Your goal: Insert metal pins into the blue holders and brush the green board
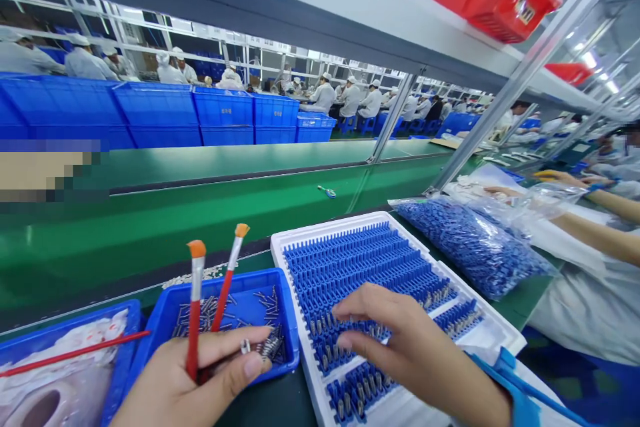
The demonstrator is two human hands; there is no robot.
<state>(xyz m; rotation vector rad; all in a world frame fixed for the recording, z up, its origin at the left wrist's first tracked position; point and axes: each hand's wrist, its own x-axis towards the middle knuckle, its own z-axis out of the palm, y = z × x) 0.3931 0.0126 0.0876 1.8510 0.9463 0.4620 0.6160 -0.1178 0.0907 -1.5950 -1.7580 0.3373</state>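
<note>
My left hand (pixel 185 373) is low at the left, gripping two red-handled brushes with orange tips (pixel 196 287) upright, and a small silver part shows near its fingertips. It sits in front of a blue bin (pixel 260 273) of loose metal pins. My right hand (pixel 395 347) rests over a white tray (pixel 320 230), its fingers apart on rows of blue combs (pixel 360 273) set with metal pins. It holds nothing that I can see.
A clear bag of blue parts (pixel 465 247) lies right of the tray, and a co-worker's arms (pixel 595 233) reach in beside it. Far left, a red brush (pixel 75 353) lies across a blue bin (pixel 120 320). Behind runs a green conveyor (pixel 200 227), with blue crates (pixel 155 113) and workers beyond.
</note>
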